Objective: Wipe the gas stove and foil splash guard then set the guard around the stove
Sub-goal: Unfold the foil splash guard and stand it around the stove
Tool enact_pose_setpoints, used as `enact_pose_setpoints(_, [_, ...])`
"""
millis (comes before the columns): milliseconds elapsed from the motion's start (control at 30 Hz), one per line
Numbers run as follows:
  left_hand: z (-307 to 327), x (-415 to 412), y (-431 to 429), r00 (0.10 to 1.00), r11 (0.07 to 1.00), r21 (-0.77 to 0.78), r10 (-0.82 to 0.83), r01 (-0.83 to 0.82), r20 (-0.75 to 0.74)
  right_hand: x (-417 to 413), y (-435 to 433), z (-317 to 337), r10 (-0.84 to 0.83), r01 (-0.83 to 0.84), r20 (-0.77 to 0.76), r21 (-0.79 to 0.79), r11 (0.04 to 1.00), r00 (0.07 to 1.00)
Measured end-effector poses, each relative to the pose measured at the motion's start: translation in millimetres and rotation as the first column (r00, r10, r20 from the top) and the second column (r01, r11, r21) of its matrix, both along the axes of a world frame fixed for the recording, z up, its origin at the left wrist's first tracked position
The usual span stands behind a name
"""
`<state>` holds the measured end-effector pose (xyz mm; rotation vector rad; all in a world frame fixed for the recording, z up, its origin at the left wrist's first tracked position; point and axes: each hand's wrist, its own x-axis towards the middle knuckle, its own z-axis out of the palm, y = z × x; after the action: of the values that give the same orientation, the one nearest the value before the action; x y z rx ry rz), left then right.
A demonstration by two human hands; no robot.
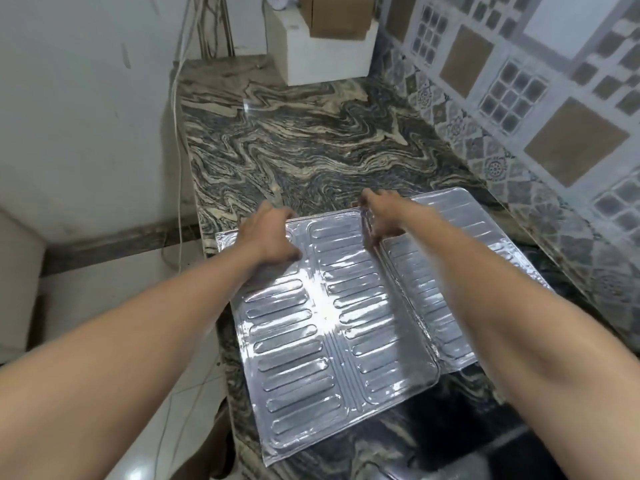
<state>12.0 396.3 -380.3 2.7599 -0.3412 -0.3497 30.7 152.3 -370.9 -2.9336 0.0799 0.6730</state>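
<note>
The foil splash guard (332, 323) lies flat on the marble countertop (294, 143), its embossed silver panels partly folded over one another. My left hand (270, 233) grips the far edge of the left panel, fingers curled over it. My right hand (381, 216) holds the far edge at the fold between the panels, and is motion-blurred. A dark glossy surface (467, 410) shows under the guard's near right corner; it may be the stove, but I cannot tell. No cloth is in view.
A white box (329, 53) with a cardboard carton (336, 15) on top stands at the counter's far end. The patterned tiled wall (519, 98) runs along the right. A cable (178, 133) hangs down the left counter edge, above the tiled floor (104, 306).
</note>
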Motion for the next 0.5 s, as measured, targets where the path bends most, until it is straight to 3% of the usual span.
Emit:
enact_pose_setpoints(300, [94,2,-10,0.964,0.973,-0.23,0.086,-0.027,0.25,-31,-18,105,0.042,-0.053,0.244,0.041,0.998,0.969])
enact_pose_setpoints(500, [168,-20,-15,0.87,0.964,-0.206,-0.045,0.166,0.491,-81,-29,202,-0.03,-0.015,0.395,0.11,0.994,0.918])
